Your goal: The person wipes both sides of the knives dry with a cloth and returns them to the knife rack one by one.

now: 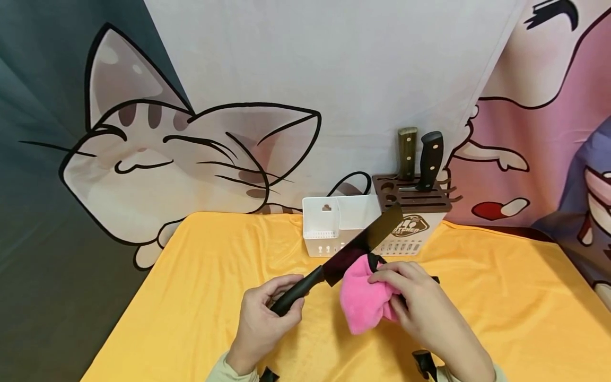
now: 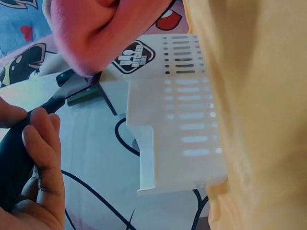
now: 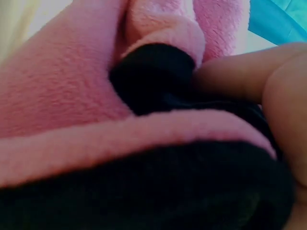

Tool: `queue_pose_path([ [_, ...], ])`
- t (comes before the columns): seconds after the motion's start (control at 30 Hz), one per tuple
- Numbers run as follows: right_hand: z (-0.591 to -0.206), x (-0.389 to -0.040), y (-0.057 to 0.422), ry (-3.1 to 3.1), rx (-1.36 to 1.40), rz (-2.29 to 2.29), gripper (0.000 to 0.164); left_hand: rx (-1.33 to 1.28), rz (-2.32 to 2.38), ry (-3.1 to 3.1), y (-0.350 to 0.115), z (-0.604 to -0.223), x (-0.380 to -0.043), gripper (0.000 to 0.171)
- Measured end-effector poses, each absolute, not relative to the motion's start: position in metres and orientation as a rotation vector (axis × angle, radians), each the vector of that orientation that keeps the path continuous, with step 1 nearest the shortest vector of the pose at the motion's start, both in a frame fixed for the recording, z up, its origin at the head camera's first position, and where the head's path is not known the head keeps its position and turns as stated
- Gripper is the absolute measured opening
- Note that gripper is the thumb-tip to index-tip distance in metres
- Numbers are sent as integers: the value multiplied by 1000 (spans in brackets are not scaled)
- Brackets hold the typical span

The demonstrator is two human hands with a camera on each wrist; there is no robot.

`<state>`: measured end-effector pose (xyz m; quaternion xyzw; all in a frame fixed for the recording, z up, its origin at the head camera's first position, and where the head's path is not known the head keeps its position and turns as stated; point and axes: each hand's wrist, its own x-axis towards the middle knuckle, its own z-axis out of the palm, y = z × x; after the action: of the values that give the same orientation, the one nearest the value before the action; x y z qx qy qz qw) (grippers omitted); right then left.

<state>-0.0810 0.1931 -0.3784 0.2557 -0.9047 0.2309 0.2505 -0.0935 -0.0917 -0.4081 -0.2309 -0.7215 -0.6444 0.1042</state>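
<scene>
A black cleaver (image 1: 357, 249) is held up over the yellow cloth, its broad blade slanting up to the right. My left hand (image 1: 269, 313) grips its black handle (image 1: 298, 291); the left wrist view shows the fingers (image 2: 45, 158) curled round that handle. With my right hand (image 1: 417, 297) I pinch a bunched pink cloth (image 1: 365, 300) with black edging, close beside the lower edge of the blade. In the right wrist view the fuzzy pink cloth (image 3: 57, 81) and its black trim fill most of the picture, partly hiding the fingers.
Behind the cleaver stands a white knife block (image 1: 410, 233) with a brown slotted top, holding a green-handled knife (image 1: 407, 154) and a black-handled knife (image 1: 431, 159). A white perforated basket (image 1: 320, 244) adjoins it. Yellow cloth (image 1: 229, 254) covers the table, and a printed curtain hangs behind.
</scene>
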Motion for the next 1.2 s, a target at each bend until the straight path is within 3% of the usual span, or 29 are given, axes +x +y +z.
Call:
queue_pose_path([
  [0.5,-382,-85,235,-2555,739,461,51,-819,-1547,-2200,-122,-360,-114,28],
  [1.2,-394,-112,380,-2734,314,270,43,-1124,-1249,-2110,-122,-254,-174,25],
])
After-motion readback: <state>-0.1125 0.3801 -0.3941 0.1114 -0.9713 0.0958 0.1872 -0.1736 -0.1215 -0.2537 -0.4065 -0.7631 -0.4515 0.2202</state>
